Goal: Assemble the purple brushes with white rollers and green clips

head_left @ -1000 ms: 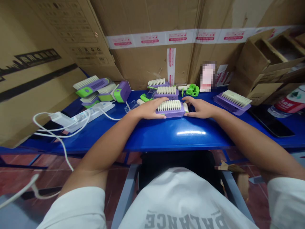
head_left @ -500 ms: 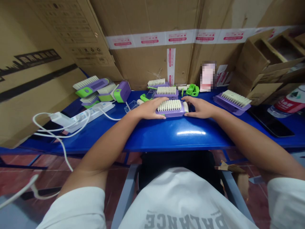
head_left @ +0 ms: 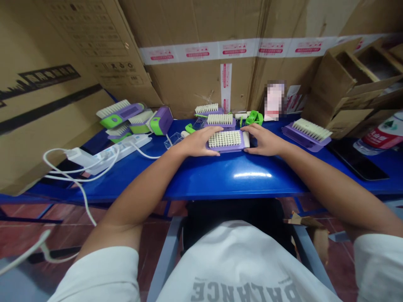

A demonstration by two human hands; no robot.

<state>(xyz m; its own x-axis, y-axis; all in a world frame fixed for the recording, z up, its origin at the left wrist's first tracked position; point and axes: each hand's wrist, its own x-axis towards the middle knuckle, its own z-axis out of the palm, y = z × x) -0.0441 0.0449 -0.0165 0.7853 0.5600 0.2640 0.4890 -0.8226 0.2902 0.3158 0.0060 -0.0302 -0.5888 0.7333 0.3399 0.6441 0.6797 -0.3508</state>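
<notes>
A purple scrub brush point(head_left: 227, 140) with pale bristles facing up is held between my two hands, low over the table. My left hand point(head_left: 201, 142) wraps its left end, thumb on the near side and fingers on the far side. At the right end, my right hand point(head_left: 262, 140) pinches around a white piece point(head_left: 246, 139) of the brush. Just behind it lies another purple brush point(head_left: 220, 120), with one more brush point(head_left: 208, 109) farther back. Green plastic parts point(head_left: 254, 119) sit beyond my right hand, and a clear plastic piece point(head_left: 175, 140) lies left of my left hand.
Several green and purple brushes point(head_left: 121, 113) are piled at the left, by a white power strip point(head_left: 119, 153) with cables. On the right are a purple brush point(head_left: 310, 134), a black phone point(head_left: 359, 159), a bottle point(head_left: 379, 136) and cardboard boxes point(head_left: 352, 84). Cardboard walls point(head_left: 195, 79) stand behind the blue table point(head_left: 220, 180).
The held brush has tilted so its bristle tops face me more, and its near edge has risen slightly. My right fingers have moved slightly further over its right end.
</notes>
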